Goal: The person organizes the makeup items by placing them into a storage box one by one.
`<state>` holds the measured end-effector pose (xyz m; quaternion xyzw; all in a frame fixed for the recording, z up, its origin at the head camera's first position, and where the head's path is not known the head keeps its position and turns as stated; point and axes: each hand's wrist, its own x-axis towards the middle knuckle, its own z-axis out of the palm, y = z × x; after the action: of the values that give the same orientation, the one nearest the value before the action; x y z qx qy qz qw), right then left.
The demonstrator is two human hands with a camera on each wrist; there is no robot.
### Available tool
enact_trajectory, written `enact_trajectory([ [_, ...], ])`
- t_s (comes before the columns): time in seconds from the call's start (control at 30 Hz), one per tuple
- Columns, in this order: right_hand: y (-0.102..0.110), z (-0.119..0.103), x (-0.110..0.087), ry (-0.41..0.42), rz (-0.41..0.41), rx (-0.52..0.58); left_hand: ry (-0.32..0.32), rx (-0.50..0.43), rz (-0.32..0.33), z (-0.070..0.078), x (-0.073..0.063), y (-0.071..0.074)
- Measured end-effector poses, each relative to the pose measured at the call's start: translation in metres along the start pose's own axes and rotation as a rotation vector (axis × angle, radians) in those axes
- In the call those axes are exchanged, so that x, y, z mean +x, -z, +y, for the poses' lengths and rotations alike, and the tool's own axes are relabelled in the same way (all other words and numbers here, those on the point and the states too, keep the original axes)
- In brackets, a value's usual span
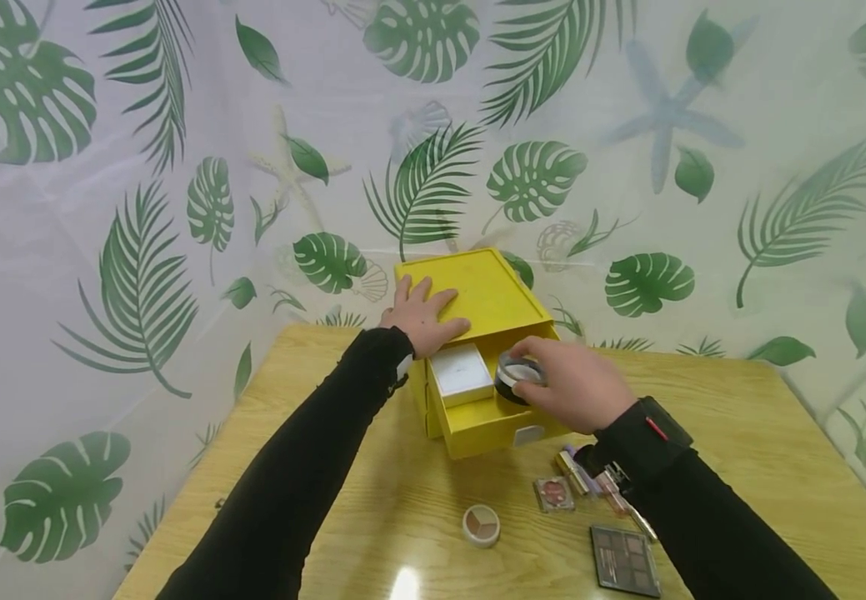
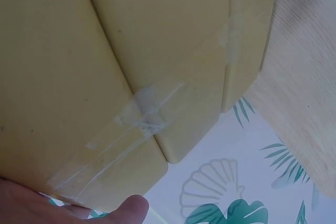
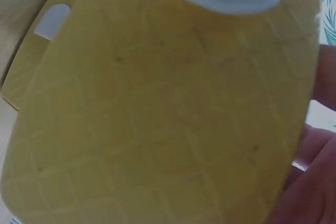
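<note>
A yellow drawer box (image 1: 488,292) stands on the table with its upper drawer (image 1: 470,417) pulled out. My left hand (image 1: 423,318) rests on the box's top at the left edge, fingers spread; in the left wrist view, part of that hand (image 2: 31,205) shows beside the taped side wall. With thumb and fingers, my right hand (image 1: 583,383) grips a round jar (image 1: 508,377), dark below with a clear upper part, inside the drawer. Left of the jar sits a white box (image 1: 463,375). The drawer front (image 3: 157,108) hides the jar in the right wrist view.
On the wooden table (image 1: 350,517), before the drawer, lie a round three-colour compact (image 1: 481,526), a small square compact (image 1: 554,493), a dark eyeshadow palette (image 1: 624,562) and several slim cosmetic tubes (image 1: 572,472), partly under my right forearm. A leaf-patterned sheet (image 1: 433,175) hangs behind.
</note>
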<state>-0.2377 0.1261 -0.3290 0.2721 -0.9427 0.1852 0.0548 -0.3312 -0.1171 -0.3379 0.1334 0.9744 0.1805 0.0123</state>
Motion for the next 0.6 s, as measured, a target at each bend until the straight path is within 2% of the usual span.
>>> enact_trajectory([
  [0.2,-0.003,0.005,0.009,-0.025,-0.037,-0.005,-0.002,0.0,0.002,0.001,0.0,0.0],
  [0.47,-0.005,0.004,0.026,-0.068,-0.109,-0.076,-0.003,0.002,-0.001,0.001,-0.001,-0.001],
  [0.6,-0.007,0.005,0.035,-0.085,-0.104,-0.136,-0.004,0.008,0.004,0.001,-0.001,0.0],
])
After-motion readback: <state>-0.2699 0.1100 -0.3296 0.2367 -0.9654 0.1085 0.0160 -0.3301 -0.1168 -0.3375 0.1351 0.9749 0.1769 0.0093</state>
